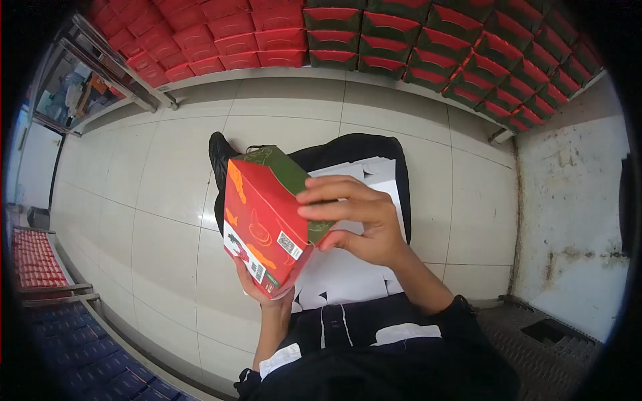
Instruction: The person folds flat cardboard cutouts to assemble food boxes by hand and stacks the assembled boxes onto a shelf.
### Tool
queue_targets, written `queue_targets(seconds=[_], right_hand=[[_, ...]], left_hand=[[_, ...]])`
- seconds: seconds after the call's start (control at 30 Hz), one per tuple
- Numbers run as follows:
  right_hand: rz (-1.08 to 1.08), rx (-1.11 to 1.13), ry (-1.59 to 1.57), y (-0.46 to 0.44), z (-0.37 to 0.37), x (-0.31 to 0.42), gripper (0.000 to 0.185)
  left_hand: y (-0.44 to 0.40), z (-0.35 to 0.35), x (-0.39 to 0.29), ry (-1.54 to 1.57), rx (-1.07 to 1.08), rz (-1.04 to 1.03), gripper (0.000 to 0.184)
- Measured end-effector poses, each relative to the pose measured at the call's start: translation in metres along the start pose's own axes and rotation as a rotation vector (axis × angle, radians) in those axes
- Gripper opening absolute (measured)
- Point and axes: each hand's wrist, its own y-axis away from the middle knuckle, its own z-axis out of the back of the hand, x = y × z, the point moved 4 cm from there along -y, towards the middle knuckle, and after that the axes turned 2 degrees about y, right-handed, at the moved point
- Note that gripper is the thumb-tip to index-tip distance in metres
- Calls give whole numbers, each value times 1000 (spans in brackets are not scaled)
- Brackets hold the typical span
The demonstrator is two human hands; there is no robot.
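Note:
A folded cardboard carton [264, 217] with red and green panels, orange and white printing and a QR code is tilted above my lap. My left hand [254, 283] holds it from below at the lower left, most of its fingers hidden behind the carton. At the carton's right edge is my right hand [364, 220], its fingers lying over the green panel and the thumb against the lower corner. Flat white cardboard sheets [351, 277] lie stacked on my lap under the carton.
Rows of red cartons [221, 33] and green-and-red cartons [435, 47] fill a low rack ahead. Dark blue cartons [80, 347] and small red-and-white packs [40, 260] stand at left. A metal shelf frame [110, 57] is at upper left, a stained wall [568, 220] at right.

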Motion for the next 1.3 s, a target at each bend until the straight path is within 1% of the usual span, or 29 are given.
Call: queue_targets(seconds=[0.07,0.1,0.13,0.17,0.2,0.23,0.3,0.33,0.4,0.43,0.47,0.53,0.57,0.67,0.7,0.73,0.77,0.9,0.93,0.97,1.0,1.07,1.1,1.13,1.17,1.2,1.23,1.27,1.3], right_hand=[[52,-11,100,0,-3,7,30],[10,-89,46,2,-6,8,22],[8,-91,45,4,-10,7,22],[22,-160,72,7,-11,5,19],[35,-230,99,9,-10,3,16],[37,-232,98,11,-9,0,16],[63,-145,152,8,-7,-3,32],[64,-142,152,5,-8,-1,32],[-27,-202,262,-2,-11,1,51],[-20,-120,309,-2,-9,-9,63],[-20,-111,305,-4,-8,-14,63],[-99,-150,748,-7,-6,-22,61],[-94,-144,744,-4,-9,-20,61],[37,-4,464,19,-28,-3,41],[38,1,464,22,-32,-2,41],[96,-84,479,24,-36,2,37],[155,-171,493,26,-35,6,33],[215,-279,529,29,-31,9,33],[212,-310,520,29,-31,9,30],[212,-340,513,30,-31,9,26],[223,-340,518,33,-30,7,26],[143,-277,434,40,-28,-3,37],[163,-277,437,40,-29,0,37],[126,-340,505,41,-26,2,43],[90,-408,574,41,-23,4,48],[115,-413,583,43,-19,7,48],[172,-151,797,43,-22,9,47],[222,112,1012,41,-25,7,47],[349,137,1226,33,-24,13,51]], left_hand=[[2,0,2,-12,-24,63,57],[3,-1,2,-12,-23,62,57],[6,-2,4,13,-38,121,57],[8,-3,7,40,-54,179,57],[10,-5,6,38,-55,179,57],[11,-7,7,25,-78,209,57],[10,-6,6,-2,-95,242,57],[9,-8,4,0,-95,240,57],[11,-14,5,24,-140,378,62],[12,-20,3,69,-91,410,61],[12,-24,1,74,-98,405,61],[12,-41,1,280,-47,522,57],[9,-51,1,424,-95,495,55],[1,-54,3,557,-27,441,53],[3,-66,2,473,-125,414,52],[4,-70,4,478,-126,413,52],[3,-72,4,400,-111,340,48],[12,-91,0,220,-71,173,45],[12,-95,-3,156,-53,108,45],[13,-92,-2,140,-51,102,45],[12,-89,0,146,-41,99,45],[9,-78,7,59,-102,79,45],[8,-72,9,45,-109,19,46],[8,-70,11,55,-92,6,46],[9,-71,9,-71,-49,-111,49],[10,-72,7,-192,-7,-228,52],[10,-67,10,-240,-11,-226,59],[12,-67,14,-278,27,-212,57],[13,-72,17,-258,-1,-181,56]])
